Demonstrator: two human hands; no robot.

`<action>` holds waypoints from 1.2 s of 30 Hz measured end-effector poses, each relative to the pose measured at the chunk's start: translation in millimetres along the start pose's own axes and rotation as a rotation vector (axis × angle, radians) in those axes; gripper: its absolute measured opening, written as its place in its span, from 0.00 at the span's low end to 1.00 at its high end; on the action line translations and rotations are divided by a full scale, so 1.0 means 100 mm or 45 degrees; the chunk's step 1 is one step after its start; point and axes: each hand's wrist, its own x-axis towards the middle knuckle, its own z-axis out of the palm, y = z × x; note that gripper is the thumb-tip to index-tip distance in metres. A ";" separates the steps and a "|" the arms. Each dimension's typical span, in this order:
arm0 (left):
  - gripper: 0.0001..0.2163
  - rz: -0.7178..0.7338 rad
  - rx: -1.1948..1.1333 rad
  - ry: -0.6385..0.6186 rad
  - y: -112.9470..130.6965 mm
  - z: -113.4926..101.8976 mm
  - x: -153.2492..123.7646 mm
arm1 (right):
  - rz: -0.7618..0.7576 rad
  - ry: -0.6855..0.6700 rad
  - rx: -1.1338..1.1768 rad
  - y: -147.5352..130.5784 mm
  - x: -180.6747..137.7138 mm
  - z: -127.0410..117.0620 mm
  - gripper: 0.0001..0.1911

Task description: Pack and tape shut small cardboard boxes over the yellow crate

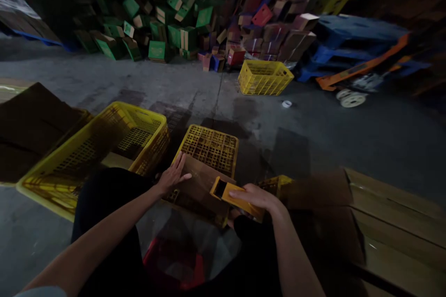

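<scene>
A flat brown cardboard piece or box [202,183] lies on an upturned yellow crate [211,146] between my knees. My left hand [172,177] rests on its left end, fingers stretched out and thumb apart, gripping nothing. In my right hand [256,197] is a yellow hand-held tool [225,191] with a dark opening at its front end. The thumb lies along its top and fingers curl beneath. Its front end is over the right part of the cardboard; whether they touch I cannot tell. The tool's exact kind is unclear in the dim light.
On my left stands a large yellow crate [139,113], with a dark carton [31,134] beyond it. Long cartons [397,213] are at my right. Farther off are another yellow crate [265,79], a white roll [286,104], heaped green boxes [156,51], blue pallets [351,32] and an orange pallet jack [365,67].
</scene>
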 end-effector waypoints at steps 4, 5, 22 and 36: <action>0.43 0.003 0.165 -0.073 0.17 -0.17 0.00 | -0.021 0.014 -0.034 0.02 -0.01 0.00 0.32; 0.44 0.090 0.188 -0.101 0.25 -0.20 0.01 | -0.036 0.005 -0.028 0.03 -0.01 0.00 0.33; 0.67 0.644 0.204 -0.490 0.82 -0.07 0.27 | -0.107 -0.082 0.185 0.17 -0.04 0.05 0.30; 0.69 0.633 0.201 -0.604 0.90 -0.12 0.30 | 0.063 -0.191 0.283 0.26 -0.06 0.08 0.30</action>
